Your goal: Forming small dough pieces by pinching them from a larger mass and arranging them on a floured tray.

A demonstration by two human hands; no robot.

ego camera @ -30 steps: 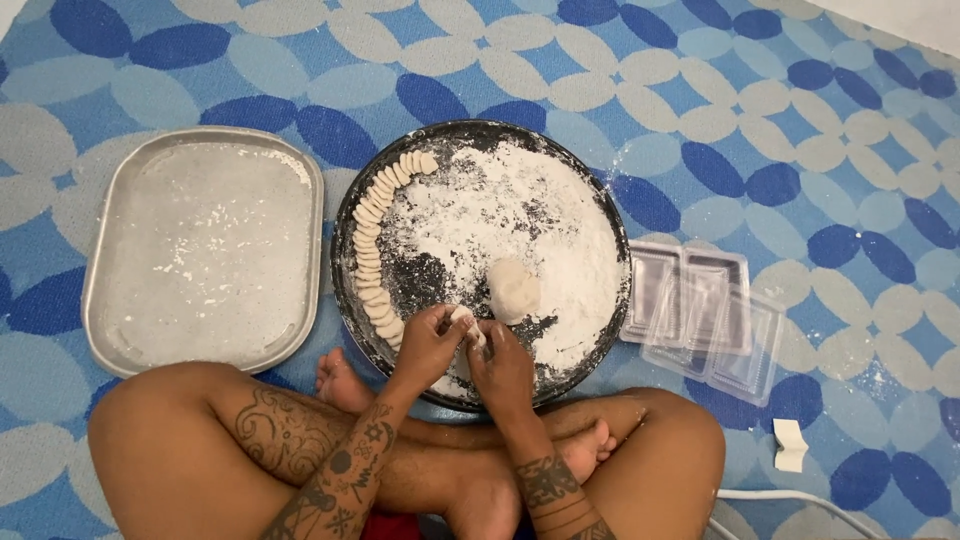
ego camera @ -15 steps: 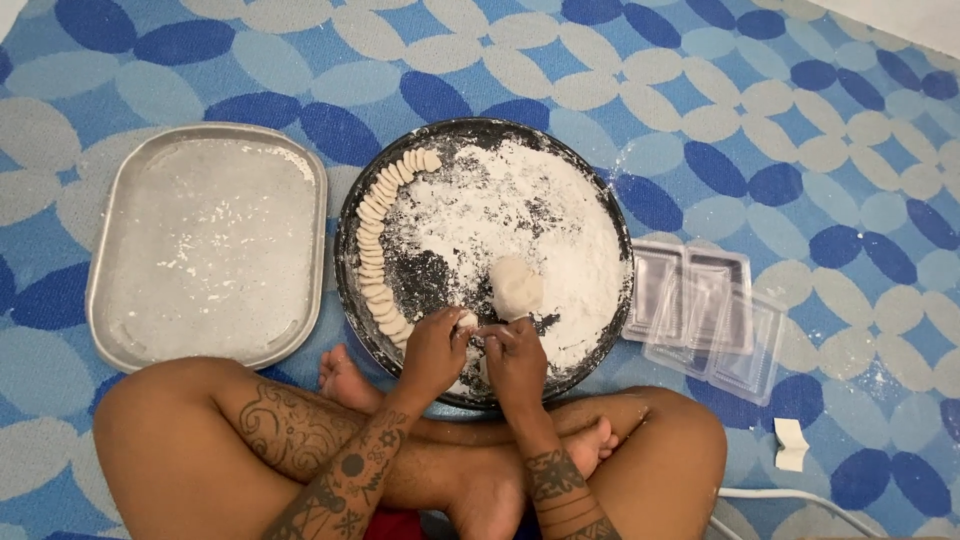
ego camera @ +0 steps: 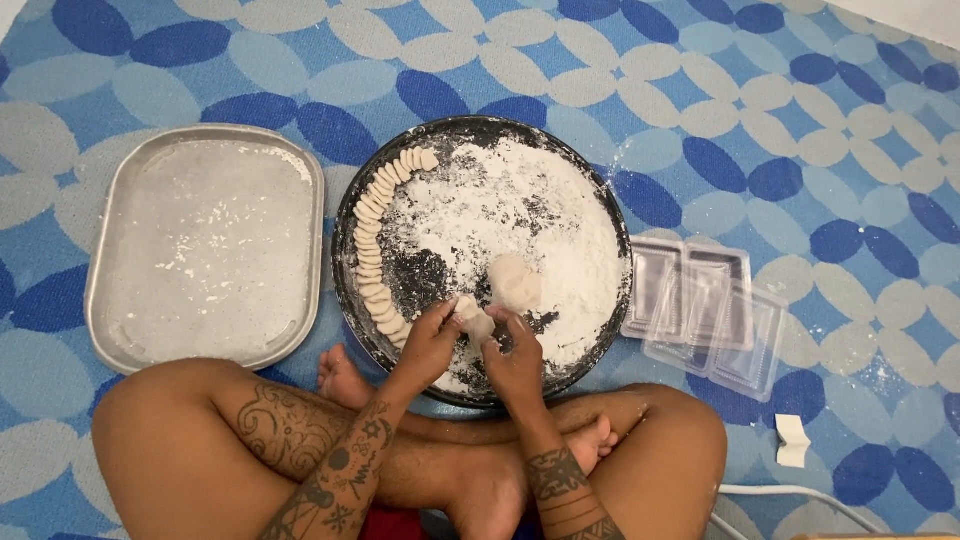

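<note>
Dough piece (ego camera: 470, 318), small and pale, sits pinched between the left hand (ego camera: 428, 345) and the right hand (ego camera: 515, 360), both closed on it, over the near rim of the round dark tray (ego camera: 480, 128). Flour covers that tray; a dough lump (ego camera: 514, 282) lies near its middle, and flat discs (ego camera: 372, 260) line its left edge. Left of the tray: a rectangular metal tray (ego camera: 205, 250). Right of it: clear plastic containers (ego camera: 705, 310).
</note>
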